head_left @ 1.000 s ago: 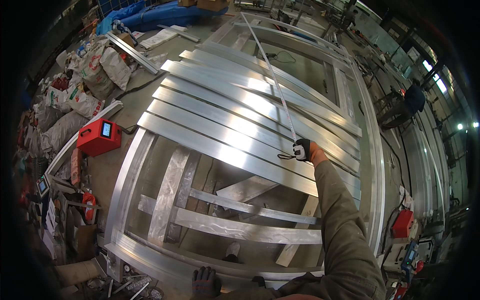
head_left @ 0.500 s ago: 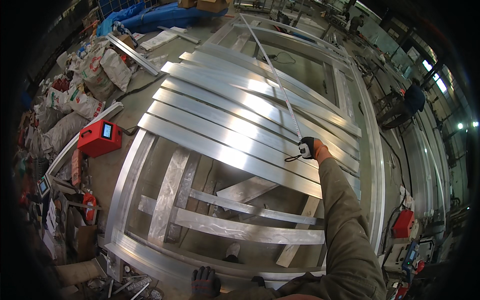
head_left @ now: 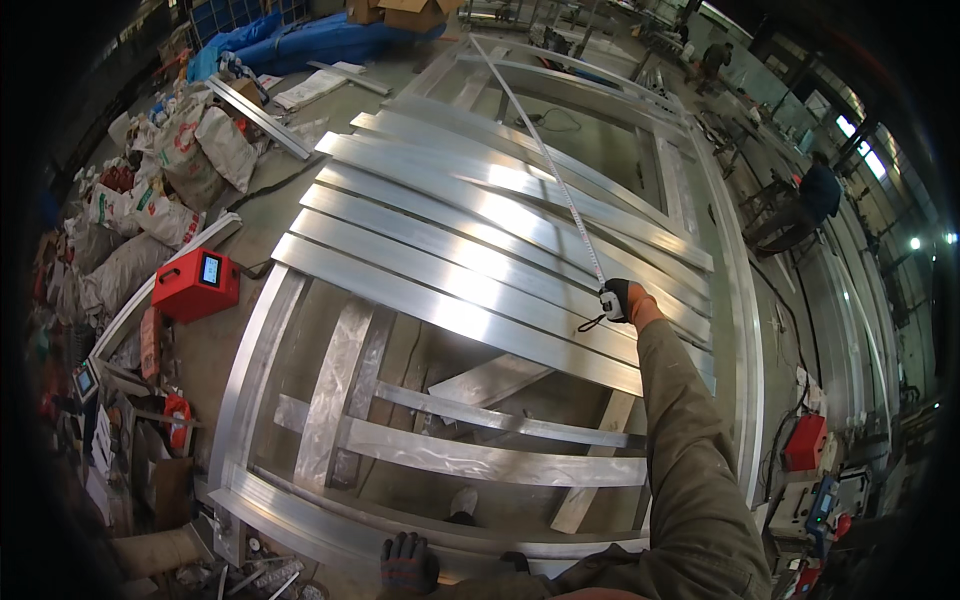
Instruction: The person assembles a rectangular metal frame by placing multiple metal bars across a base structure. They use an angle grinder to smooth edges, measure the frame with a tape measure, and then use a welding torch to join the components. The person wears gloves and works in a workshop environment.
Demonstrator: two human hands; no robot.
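Observation:
My right hand (head_left: 628,301), in a black and orange glove, is closed round a tape measure (head_left: 610,303) with a dark wrist strap. Its long white blade (head_left: 545,150) runs out from the hand, across the slats, to the far end of the metal frame. Several flat silvery metal slats (head_left: 440,255) lie side by side over the frame (head_left: 250,380), some at a slant. At the near edge my left hand (head_left: 408,565), in a dark glove, rests on the frame's near rail (head_left: 330,535) with fingers stretched out and nothing in them.
To the left stand a red box with a screen (head_left: 196,281) and a heap of white sacks (head_left: 165,180). A blue tarp (head_left: 310,40) lies far back. Another red box (head_left: 805,443) is at the right. A person (head_left: 805,205) bends over work at the far right.
The view has shifted slightly, so the scene sits a little farther left. My right hand still holds the tape measure with its blade out; my left hand stays at the near rail.

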